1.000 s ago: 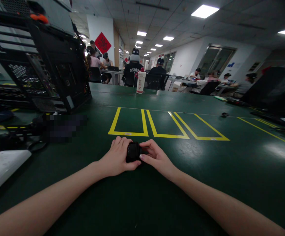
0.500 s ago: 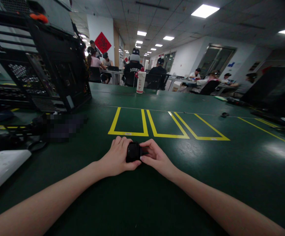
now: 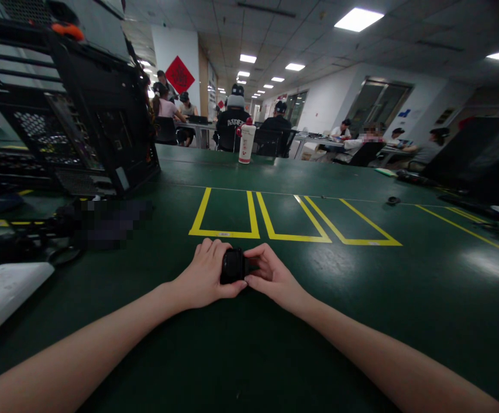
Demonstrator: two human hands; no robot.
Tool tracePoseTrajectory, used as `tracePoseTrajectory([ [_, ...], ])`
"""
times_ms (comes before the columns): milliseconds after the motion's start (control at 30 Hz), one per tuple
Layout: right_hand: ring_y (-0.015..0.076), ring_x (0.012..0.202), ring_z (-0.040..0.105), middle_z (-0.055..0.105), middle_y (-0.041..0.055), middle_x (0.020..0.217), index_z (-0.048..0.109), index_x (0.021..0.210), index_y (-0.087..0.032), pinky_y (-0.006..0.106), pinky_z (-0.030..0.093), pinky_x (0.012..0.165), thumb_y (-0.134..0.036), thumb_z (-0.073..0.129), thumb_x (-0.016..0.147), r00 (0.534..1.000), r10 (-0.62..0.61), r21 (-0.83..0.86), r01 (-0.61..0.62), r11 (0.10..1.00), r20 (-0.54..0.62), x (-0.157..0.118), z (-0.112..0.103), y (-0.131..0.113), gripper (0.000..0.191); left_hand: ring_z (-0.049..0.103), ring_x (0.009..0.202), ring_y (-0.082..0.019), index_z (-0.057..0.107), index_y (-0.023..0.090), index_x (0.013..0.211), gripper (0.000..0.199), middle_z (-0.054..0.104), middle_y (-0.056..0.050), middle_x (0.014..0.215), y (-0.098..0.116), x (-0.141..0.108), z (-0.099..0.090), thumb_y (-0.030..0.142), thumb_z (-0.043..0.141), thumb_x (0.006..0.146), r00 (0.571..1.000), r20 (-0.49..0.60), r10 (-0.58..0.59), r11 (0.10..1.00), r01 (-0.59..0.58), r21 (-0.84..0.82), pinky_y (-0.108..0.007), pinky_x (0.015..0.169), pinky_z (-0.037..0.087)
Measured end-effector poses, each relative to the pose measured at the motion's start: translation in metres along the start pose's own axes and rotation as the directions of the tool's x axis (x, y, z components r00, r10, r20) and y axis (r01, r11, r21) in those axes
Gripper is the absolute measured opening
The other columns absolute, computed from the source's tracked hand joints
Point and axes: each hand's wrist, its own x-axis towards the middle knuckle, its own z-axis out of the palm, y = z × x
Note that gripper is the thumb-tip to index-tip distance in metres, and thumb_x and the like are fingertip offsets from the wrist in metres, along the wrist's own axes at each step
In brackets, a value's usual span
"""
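Note:
A small black boxy object [image 3: 233, 265] sits between my two hands, low over the green table [image 3: 249, 355]; its exact kind cannot be made out. My left hand [image 3: 206, 272] is wrapped round its left side, thumb along the near edge and fingers over the far side. From the right, my right hand [image 3: 273, 274] pinches its right edge between thumb and fingertips. The palms hide part of the object. Just beyond my hands, yellow tape outlines [image 3: 224, 234] mark the tabletop.
A black open computer case [image 3: 103, 126] stands at the left, with cables [image 3: 26, 238] and a white object [image 3: 8, 292] nearer me. A paper cup [image 3: 246, 144] is at the far edge. A dark round item [image 3: 392, 201] lies right. Several people sit at tables behind.

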Motion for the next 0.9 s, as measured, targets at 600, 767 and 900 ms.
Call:
tracePoseTrajectory([
  [600, 0.0174, 0.104, 0.05, 0.05, 0.003, 0.106, 0.045, 0.099, -0.023, 0.035, 0.044, 0.086, -0.015, 0.057, 0.074, 1.0, -0.016, 0.003, 0.016, 1.0, 0.001, 0.0003, 0.0, 0.0012, 0.028, 0.041, 0.091, -0.025, 0.041, 0.013, 0.111, 0.057, 0.046, -0.01, 0.1, 0.0006, -0.0004, -0.0008, 0.053, 0.05, 0.072, 1.0, -0.015, 0.005, 1.0, -0.005, -0.024, -0.04, 0.079, 0.037],
  [767, 0.0169, 0.1, 0.052, 0.05, 0.0024, 0.105, 0.046, 0.097, -0.023, 0.036, 0.044, 0.085, -0.022, 0.056, 0.077, 1.0, -0.006, -0.009, 0.006, 1.0, -0.023, 0.0009, 0.0009, 0.0012, 0.022, 0.041, 0.091, -0.026, 0.041, 0.012, 0.111, 0.059, 0.046, -0.011, 0.1, -0.0004, 0.0, 0.0, 0.054, 0.05, 0.071, 1.0, -0.017, 0.011, 1.0, -0.011, -0.015, -0.04, 0.078, 0.037],
  [900, 0.0181, 0.105, 0.049, 0.048, 0.0041, 0.11, 0.043, 0.107, -0.023, 0.037, 0.042, 0.088, -0.021, 0.056, 0.077, 0.999, 0.019, -0.038, -0.02, 0.999, -0.029, 0.0008, 0.0008, -0.0019, 0.033, 0.04, 0.091, -0.026, 0.041, 0.011, 0.112, 0.059, 0.045, -0.011, 0.1, -0.0001, 0.0002, 0.0007, 0.053, 0.049, 0.072, 1.0, -0.012, 0.012, 1.0, -0.012, -0.007, -0.04, 0.079, 0.037],
])
